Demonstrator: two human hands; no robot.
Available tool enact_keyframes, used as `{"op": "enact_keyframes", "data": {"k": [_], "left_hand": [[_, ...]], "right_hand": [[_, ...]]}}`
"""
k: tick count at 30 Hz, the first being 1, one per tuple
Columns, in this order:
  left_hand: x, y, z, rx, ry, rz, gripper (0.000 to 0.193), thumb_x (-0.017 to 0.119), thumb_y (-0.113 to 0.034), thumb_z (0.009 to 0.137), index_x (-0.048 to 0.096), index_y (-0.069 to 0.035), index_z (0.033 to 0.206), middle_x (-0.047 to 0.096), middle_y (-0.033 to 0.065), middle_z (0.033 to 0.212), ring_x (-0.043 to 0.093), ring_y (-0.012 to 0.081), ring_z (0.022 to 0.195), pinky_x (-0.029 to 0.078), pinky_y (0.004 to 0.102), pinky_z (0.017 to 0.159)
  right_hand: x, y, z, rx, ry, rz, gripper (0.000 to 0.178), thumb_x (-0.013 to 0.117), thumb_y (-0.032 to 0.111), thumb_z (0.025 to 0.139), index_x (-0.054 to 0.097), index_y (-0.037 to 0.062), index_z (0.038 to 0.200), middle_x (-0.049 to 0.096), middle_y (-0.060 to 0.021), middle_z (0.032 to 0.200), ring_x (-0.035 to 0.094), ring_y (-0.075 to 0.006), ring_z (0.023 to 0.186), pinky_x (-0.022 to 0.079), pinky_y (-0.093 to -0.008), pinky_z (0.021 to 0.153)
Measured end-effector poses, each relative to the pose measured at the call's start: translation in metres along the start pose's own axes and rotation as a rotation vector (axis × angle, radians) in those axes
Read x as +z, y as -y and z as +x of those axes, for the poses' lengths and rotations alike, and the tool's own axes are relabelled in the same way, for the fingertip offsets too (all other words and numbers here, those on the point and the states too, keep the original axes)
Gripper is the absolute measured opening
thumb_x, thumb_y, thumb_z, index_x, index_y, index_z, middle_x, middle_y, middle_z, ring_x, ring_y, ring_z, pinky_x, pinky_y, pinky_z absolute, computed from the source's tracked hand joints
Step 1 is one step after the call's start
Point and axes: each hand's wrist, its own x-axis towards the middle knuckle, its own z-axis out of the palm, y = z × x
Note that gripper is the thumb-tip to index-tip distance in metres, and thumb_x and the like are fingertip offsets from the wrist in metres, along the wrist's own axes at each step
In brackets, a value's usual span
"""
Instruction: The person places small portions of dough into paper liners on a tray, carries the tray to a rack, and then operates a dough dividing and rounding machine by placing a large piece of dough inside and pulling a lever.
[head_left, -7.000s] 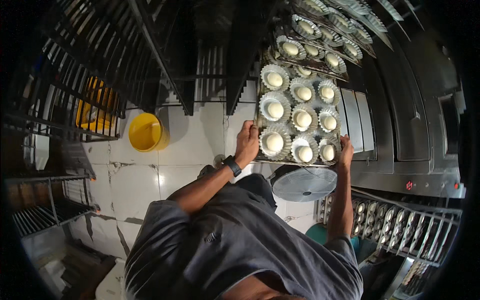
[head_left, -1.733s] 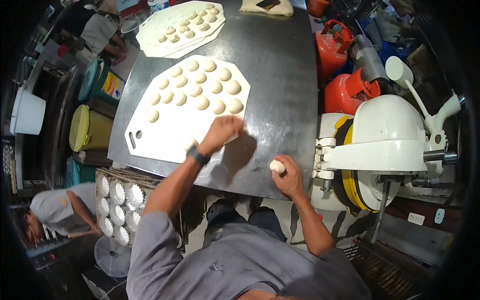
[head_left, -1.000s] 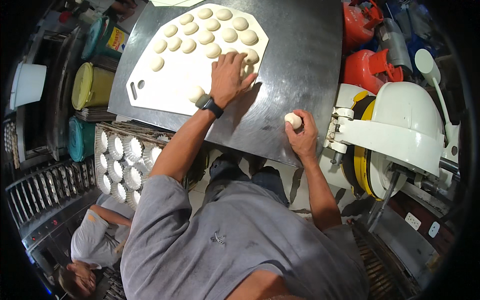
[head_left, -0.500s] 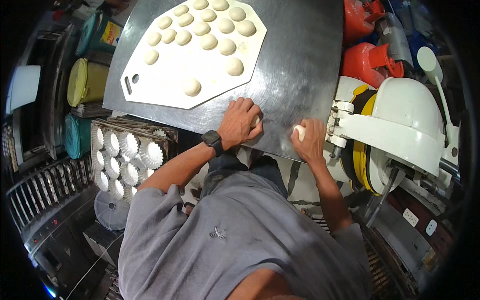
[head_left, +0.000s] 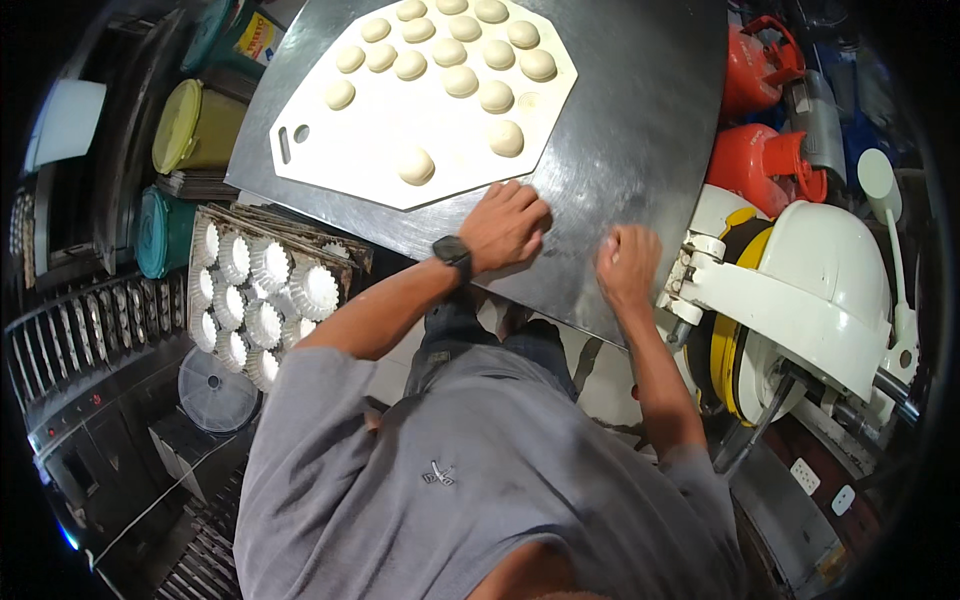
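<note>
My left hand (head_left: 503, 225), with a dark watch (head_left: 453, 255) on its wrist, is curled palm down on the steel table (head_left: 610, 130), near its front edge. To its right, my right hand (head_left: 630, 262) is closed with its knuckles up on the same steel. Half a second ago a pale dough ball showed in each hand; now the curled fingers hide them. Beyond my left hand lies a white board (head_left: 360, 150) carrying several smooth, round dough balls (head_left: 460, 81). One dough ball (head_left: 416, 167) sits alone near the board's front edge.
A white machine (head_left: 815, 260) with a yellow ring stands close beside my right hand. Red gas cylinders (head_left: 750, 160) are behind it. At the left, fluted metal moulds (head_left: 263, 325) rest on a stack of trays, near a yellow-lidded bucket (head_left: 178, 127) and a round fan (head_left: 217, 388).
Both hands have turned over their dough, which no longer shows between the fingers. The table and board have shifted rightward in the picture as my head moved.
</note>
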Motion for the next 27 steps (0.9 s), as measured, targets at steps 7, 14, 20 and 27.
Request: {"op": "enact_keyframes", "data": {"k": [7,14,20,27], "left_hand": [[0.018,-0.033,-0.028,-0.011,-0.029,-0.127,0.020,0.068,-0.015,0.082,0.058,-0.008,0.097,0.056,0.0114,0.096,0.052,0.0304,0.094,0.044,0.0420,0.083],[-0.009,-0.001,-0.013,0.015,-0.012,-0.081,0.028,0.071,-0.016,0.078,0.058,-0.008,0.102,0.053,0.0108,0.095,0.053,0.0314,0.094,0.044,0.0418,0.086],[0.029,-0.033,0.013,-0.093,-0.119,-0.088,0.021,0.070,-0.014,0.080,0.058,-0.006,0.096,0.057,0.0119,0.091,0.054,0.0305,0.089,0.045,0.0413,0.082],[-0.014,-0.013,-0.056,-0.086,0.049,-0.225,0.026,0.069,-0.012,0.084,0.064,-0.008,0.109,0.057,0.0115,0.093,0.054,0.0322,0.091,0.045,0.0415,0.087]], "right_hand": [[0.003,0.026,-0.019,-0.125,0.058,0.151,0.010,0.060,0.012,0.085,0.059,0.0071,0.094,0.058,-0.0152,0.094,0.053,-0.0371,0.094,0.041,-0.0495,0.084],[-0.009,-0.005,-0.008,-0.097,-0.001,0.066,0.014,0.059,0.010,0.083,0.060,0.0077,0.097,0.059,-0.0146,0.098,0.054,-0.0358,0.095,0.041,-0.0484,0.086],[0.009,0.028,0.022,-0.044,-0.032,0.108,0.011,0.059,0.008,0.084,0.060,0.0077,0.095,0.059,-0.0155,0.095,0.054,-0.0369,0.092,0.041,-0.0480,0.086],[-0.027,-0.022,-0.055,-0.160,0.124,0.070,0.013,0.059,0.008,0.081,0.060,0.0065,0.093,0.057,-0.0159,0.097,0.053,-0.0372,0.095,0.040,-0.0495,0.087]]}}
